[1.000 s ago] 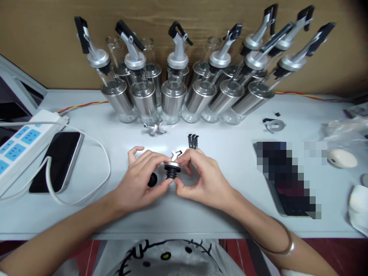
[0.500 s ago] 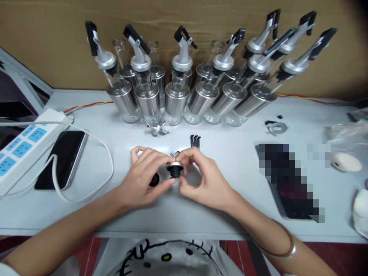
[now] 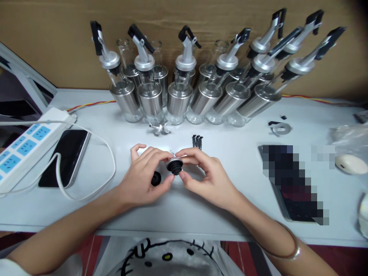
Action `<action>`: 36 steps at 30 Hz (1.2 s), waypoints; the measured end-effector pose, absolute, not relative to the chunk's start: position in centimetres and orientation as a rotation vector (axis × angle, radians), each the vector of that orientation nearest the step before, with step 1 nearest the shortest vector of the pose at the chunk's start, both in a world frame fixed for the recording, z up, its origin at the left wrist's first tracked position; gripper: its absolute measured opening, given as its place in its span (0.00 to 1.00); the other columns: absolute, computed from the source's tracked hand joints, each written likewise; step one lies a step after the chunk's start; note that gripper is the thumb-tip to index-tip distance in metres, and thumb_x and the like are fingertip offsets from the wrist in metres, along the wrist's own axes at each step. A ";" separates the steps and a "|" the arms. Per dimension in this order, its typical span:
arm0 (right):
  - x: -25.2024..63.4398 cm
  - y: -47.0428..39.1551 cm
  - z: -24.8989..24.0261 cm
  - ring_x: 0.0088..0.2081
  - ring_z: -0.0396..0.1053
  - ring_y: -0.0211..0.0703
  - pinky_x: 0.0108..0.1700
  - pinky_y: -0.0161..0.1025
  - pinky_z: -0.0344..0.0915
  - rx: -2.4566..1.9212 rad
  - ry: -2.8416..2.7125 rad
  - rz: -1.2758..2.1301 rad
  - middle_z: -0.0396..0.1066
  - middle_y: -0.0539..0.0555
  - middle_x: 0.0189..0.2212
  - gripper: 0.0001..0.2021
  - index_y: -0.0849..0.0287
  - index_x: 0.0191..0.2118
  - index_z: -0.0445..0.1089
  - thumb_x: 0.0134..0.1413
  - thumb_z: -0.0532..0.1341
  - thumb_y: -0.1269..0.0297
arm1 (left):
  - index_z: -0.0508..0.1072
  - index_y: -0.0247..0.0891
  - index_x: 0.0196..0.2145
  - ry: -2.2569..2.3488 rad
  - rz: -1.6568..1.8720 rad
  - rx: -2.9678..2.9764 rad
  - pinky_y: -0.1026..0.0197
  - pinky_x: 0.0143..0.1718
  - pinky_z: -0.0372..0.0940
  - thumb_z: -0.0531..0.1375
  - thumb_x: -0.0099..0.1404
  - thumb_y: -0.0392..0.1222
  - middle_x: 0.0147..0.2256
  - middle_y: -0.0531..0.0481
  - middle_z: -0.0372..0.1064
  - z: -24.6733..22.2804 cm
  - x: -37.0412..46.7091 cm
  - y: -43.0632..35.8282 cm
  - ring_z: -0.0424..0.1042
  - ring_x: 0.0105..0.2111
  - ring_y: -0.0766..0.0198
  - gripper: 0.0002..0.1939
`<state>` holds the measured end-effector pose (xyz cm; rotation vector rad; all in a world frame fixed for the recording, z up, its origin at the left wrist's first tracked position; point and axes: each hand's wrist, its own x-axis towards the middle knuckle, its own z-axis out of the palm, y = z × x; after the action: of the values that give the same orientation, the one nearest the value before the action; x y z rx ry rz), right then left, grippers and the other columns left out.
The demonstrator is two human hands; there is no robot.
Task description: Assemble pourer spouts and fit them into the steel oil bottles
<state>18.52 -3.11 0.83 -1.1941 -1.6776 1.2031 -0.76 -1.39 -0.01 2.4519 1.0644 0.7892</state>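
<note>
Between my fingertips is a bottle pourer [image 3: 174, 165] with a silver collar and a ribbed black stopper, tilted so the stopper points toward me. My left hand [image 3: 148, 172] pinches it from the left, and my right hand [image 3: 202, 170] from the right. Beside my left palm lies a black rubber stopper [image 3: 156, 178], partly covered by the fingers. Past my hands, several small black levers [image 3: 197, 141] lie side by side. Farther left are silver pourer spouts [image 3: 160, 128] without levers.
Several steel-sleeved glass bottles [image 3: 179, 101] stand at the back, many topped with pourers. At left are a power strip [image 3: 24, 143] and a phone [image 3: 64, 157] with a looping white cable. A larger phone [image 3: 290, 184], a tape roll [image 3: 281, 129] and a cream oval object [image 3: 350, 164] lie right.
The pourer has tipped, so its black stopper now faces more toward me. Both hands still grip it. The whole view has shifted slightly.
</note>
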 end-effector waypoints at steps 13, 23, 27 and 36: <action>18.4 -3.2 1.4 0.31 0.66 0.35 0.35 0.33 0.62 -1.166 -1.793 1.274 0.66 0.45 0.27 0.14 0.55 0.35 0.55 0.41 0.58 0.73 | 0.62 0.37 0.32 0.980 0.673 2.516 0.46 0.48 0.47 0.51 0.59 0.44 0.27 0.54 0.62 0.0 -0.7 -1.4 0.63 0.29 0.64 0.07; 18.6 -3.4 1.2 0.24 0.60 0.30 0.28 0.28 0.58 -1.122 -1.885 1.419 0.60 0.39 0.22 0.17 0.53 0.38 0.53 0.42 0.58 0.74 | 0.63 0.37 0.28 0.922 0.731 2.582 0.47 0.48 0.49 0.51 0.56 0.44 0.23 0.56 0.59 -0.5 -0.6 -1.8 0.60 0.27 0.65 0.07; 18.5 -3.4 1.3 0.21 0.63 0.30 0.22 0.26 0.56 -1.151 -1.877 1.477 0.59 0.39 0.21 0.16 0.53 0.38 0.52 0.42 0.57 0.74 | 0.63 0.37 0.27 0.927 0.729 2.569 0.49 0.48 0.49 0.51 0.55 0.42 0.22 0.57 0.59 -0.3 -0.6 -1.8 0.60 0.26 0.67 0.06; 18.5 -3.4 1.2 0.18 0.60 0.29 0.19 0.26 0.54 -1.126 -1.892 1.418 0.58 0.40 0.19 0.14 0.54 0.37 0.52 0.45 0.57 0.73 | 0.62 0.38 0.25 0.927 0.760 2.612 0.51 0.47 0.48 0.51 0.58 0.41 0.21 0.58 0.59 0.2 -0.5 -1.5 0.60 0.24 0.68 0.07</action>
<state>18.46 -3.44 1.17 -1.1260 -1.8921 1.4184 -0.45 -1.52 0.23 2.6119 0.9274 0.7600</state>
